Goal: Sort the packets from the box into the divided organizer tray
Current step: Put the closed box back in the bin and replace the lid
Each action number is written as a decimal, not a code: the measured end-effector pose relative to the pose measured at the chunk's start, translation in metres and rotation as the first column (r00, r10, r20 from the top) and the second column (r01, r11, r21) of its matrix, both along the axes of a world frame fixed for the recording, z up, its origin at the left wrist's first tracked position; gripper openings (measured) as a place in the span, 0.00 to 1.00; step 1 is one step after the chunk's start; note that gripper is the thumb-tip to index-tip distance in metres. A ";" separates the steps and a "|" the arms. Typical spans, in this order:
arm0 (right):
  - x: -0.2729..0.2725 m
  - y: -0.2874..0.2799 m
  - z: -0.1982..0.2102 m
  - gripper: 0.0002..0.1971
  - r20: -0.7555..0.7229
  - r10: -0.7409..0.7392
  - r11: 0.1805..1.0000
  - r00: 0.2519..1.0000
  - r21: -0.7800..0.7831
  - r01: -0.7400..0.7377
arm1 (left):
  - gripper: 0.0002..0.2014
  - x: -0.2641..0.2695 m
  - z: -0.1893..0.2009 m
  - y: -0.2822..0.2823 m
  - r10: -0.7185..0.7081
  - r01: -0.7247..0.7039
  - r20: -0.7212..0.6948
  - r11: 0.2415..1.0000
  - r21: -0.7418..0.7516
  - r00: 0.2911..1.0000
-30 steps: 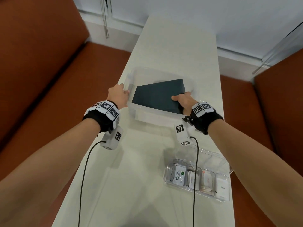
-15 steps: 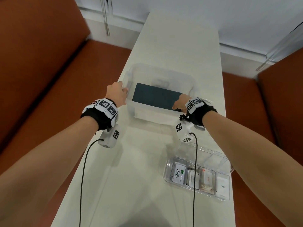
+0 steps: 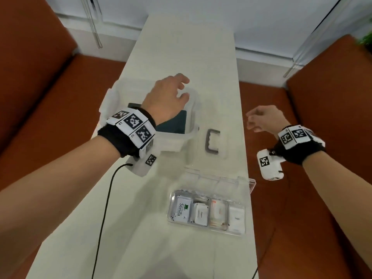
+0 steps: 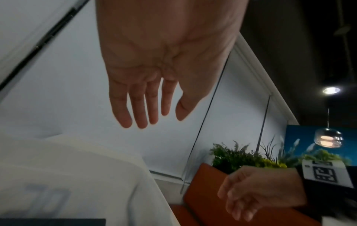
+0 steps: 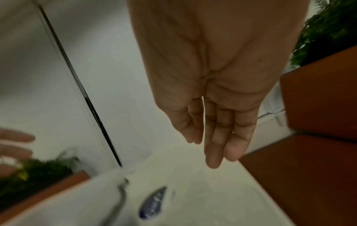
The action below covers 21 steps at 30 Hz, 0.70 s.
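Nothing is being held: the left hand (image 3: 165, 99), fingers relaxed, is being poised over the clear plastic box (image 3: 191, 109), the right hand (image 3: 263, 119) hanging loosely curled beside it; judged next, its lid is being fetched

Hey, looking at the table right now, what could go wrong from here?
1. The organizer tray sits close to the table's right edge; a knock from the right hand or its dangling wrist cable might push it off.
2. The clear box hangs partly over the table's left edge, so pressing down with the left hand could tip it.
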State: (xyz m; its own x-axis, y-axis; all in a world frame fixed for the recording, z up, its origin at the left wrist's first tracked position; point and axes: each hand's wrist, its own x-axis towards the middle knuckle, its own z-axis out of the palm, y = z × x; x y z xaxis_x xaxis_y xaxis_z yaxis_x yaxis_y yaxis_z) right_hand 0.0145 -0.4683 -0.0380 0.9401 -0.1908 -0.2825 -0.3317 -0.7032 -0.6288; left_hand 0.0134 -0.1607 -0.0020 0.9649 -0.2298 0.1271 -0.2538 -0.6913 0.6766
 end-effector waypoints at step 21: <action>-0.026 -0.053 -0.156 0.30 -0.386 -0.153 0.988 0.910 -0.076 0.134 | 0.14 0.002 -0.066 -0.072 0.080 0.067 -0.308 0.896 0.439 0.948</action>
